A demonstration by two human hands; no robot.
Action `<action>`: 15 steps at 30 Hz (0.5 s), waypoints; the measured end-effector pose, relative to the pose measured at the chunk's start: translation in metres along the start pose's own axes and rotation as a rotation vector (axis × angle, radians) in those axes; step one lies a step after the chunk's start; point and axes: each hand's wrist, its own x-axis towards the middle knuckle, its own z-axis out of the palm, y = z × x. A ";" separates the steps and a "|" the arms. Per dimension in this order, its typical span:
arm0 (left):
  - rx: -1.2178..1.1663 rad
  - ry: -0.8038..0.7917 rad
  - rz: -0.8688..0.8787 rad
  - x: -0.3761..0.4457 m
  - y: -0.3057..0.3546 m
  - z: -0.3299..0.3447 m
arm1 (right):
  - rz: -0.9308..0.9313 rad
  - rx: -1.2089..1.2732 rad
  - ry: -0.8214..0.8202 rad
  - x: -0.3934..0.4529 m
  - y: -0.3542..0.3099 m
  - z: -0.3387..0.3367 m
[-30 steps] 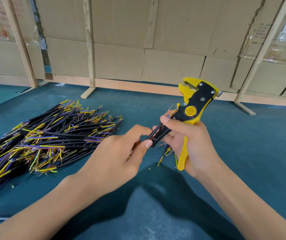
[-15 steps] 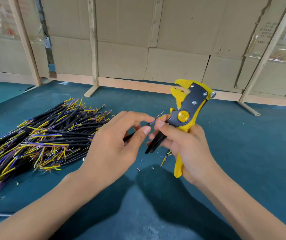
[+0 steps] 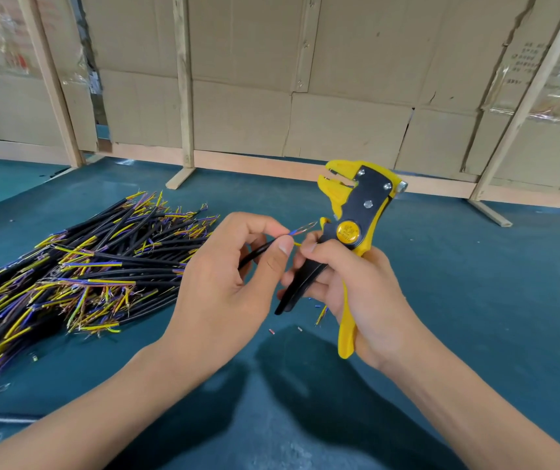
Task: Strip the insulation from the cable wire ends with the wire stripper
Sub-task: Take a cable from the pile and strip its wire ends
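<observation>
Left hand (image 3: 227, 283) is pinching a black cable (image 3: 258, 252) by its bare tip, and the right hand (image 3: 356, 293) is gripping the yellow wire stripper (image 3: 353, 232). Looks like a between-strips moment. Next I'd feed an unstripped wire end into the jaws and squeeze.

No legible text. Printed characters on the cardboard panel (image 3: 522, 62), upper right of the wire stripper (image 3: 356, 228), and its yellow pivot emblem are unreadable.

I see my two hands: left (image 3: 217, 283) and right (image 3: 366, 293). One stripper (image 3: 356, 218), one cable (image 3: 258, 254) held, one big pile (image 3: 78, 266) of cables, too many to count.
</observation>
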 end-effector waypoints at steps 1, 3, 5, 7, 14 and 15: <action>-0.023 0.006 -0.010 0.000 0.001 0.001 | 0.019 0.011 -0.020 -0.001 0.000 0.002; -0.044 0.013 -0.022 -0.001 0.001 0.001 | 0.052 0.015 -0.052 -0.004 0.002 0.005; -0.041 0.022 -0.035 0.000 0.001 0.001 | 0.055 -0.007 -0.082 -0.006 0.005 0.007; -0.021 0.042 -0.058 0.003 -0.001 -0.002 | 0.040 -0.035 -0.095 -0.007 0.006 0.009; -0.081 0.123 -0.137 0.020 0.000 -0.012 | 0.139 0.047 -0.319 -0.005 -0.016 -0.008; -0.092 0.124 -0.144 0.021 0.001 -0.014 | 0.173 0.054 -0.372 -0.005 -0.020 -0.011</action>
